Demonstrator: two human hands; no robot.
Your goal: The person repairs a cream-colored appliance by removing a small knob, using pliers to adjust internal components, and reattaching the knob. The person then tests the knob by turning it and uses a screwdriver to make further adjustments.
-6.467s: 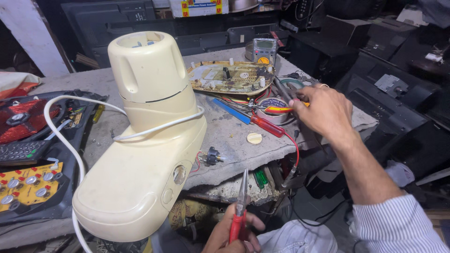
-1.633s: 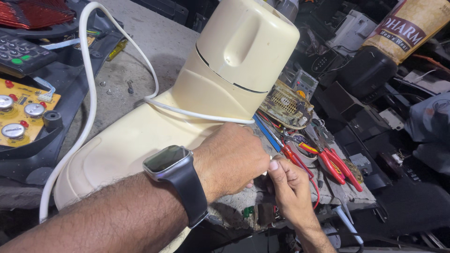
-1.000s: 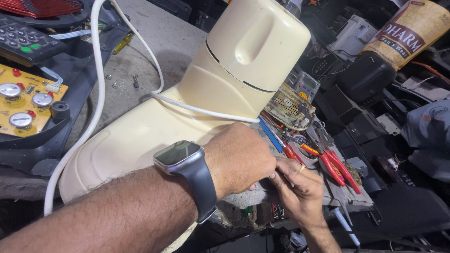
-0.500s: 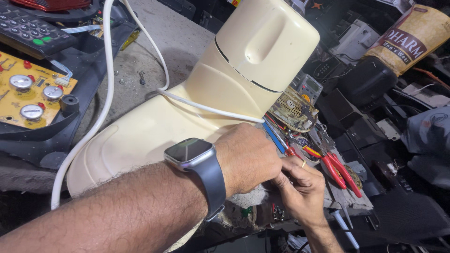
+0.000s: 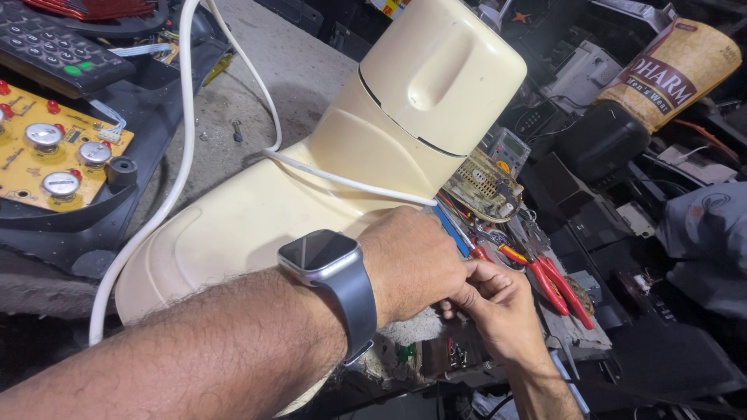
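Left hand (image 5: 412, 260), right hand (image 5: 498, 299): fingers curled together at cream appliance base (image 5: 257, 225) edge, grip contents indiscernible; red-handled pliers (image 5: 556, 284) crowd just beyond.

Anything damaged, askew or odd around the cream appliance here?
Yes. The cream appliance housing lies tipped on its side, its white cord trailing loose. Bare circuit boards sit exposed. Both hands meet at its edge.

Left forearm stretched across, left hand (image 5: 412, 260) knuckles up; right hand (image 5: 498, 299) fingers curled, touching left's.
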